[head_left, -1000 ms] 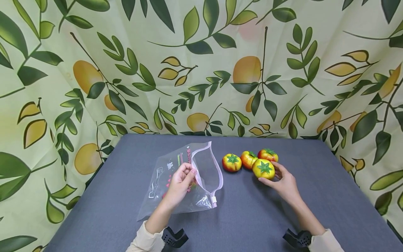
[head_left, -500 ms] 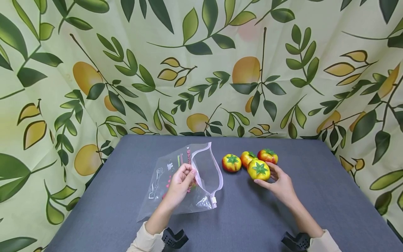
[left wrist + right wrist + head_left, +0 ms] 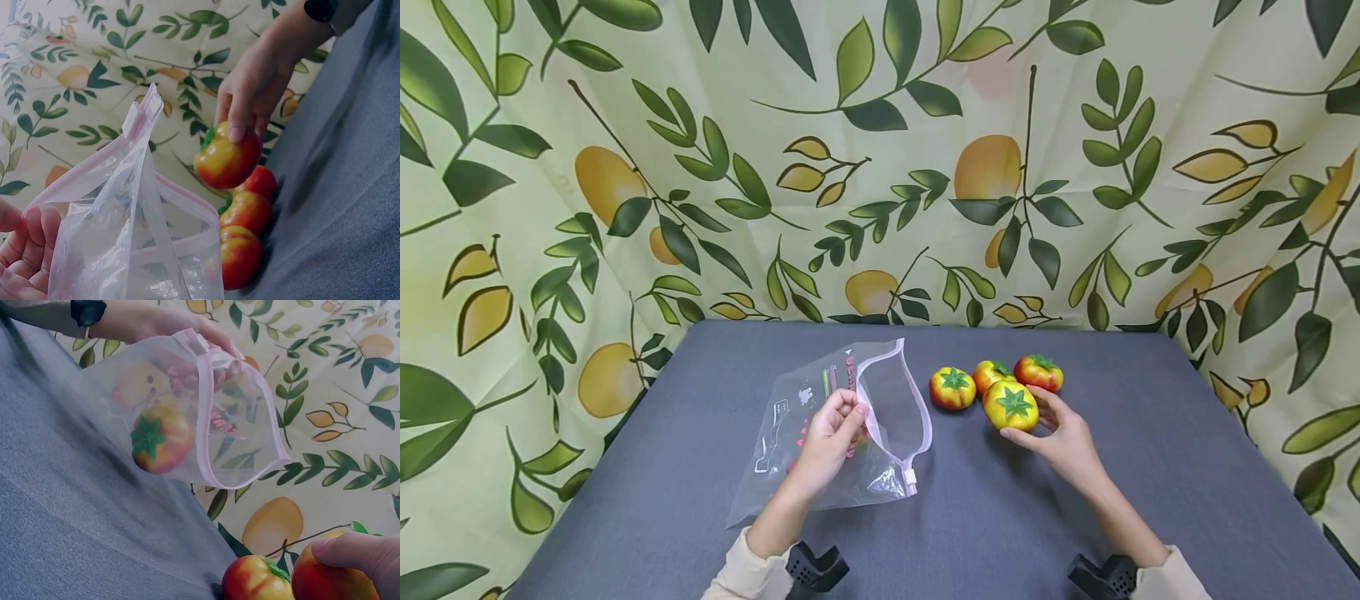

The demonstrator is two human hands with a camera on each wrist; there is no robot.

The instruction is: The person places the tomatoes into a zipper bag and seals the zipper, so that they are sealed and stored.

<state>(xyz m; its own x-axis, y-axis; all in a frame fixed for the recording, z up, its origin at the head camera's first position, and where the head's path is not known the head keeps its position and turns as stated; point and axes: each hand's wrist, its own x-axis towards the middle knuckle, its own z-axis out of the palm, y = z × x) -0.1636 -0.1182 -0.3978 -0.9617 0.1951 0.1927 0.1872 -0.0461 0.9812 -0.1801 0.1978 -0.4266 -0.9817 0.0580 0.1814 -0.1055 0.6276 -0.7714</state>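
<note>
My left hand (image 3: 831, 433) pinches the pink zip rim of a clear zip bag (image 3: 775, 442) between thumb and fingers. The bag's mouth gapes to the right, its slider (image 3: 910, 477) at the near end. Inside lies a yellow-red tomato (image 3: 161, 439) with a green star-shaped top, seen through the plastic in the right wrist view. My right hand (image 3: 1067, 437) grips another tomato (image 3: 1011, 405), thumb on one side and fingers on the other, raised over the table to the right of the bag's mouth.
Behind the held tomato, three more sit on the grey table (image 3: 970, 533): a left tomato (image 3: 952, 388), a middle tomato (image 3: 989, 375) and a right tomato (image 3: 1039, 373). A leaf-and-fruit patterned cloth (image 3: 910, 242) hangs behind the table's far edge.
My right hand has moved a little to the left with the tomato in its grip. The left hand and the bag have stayed in place.
</note>
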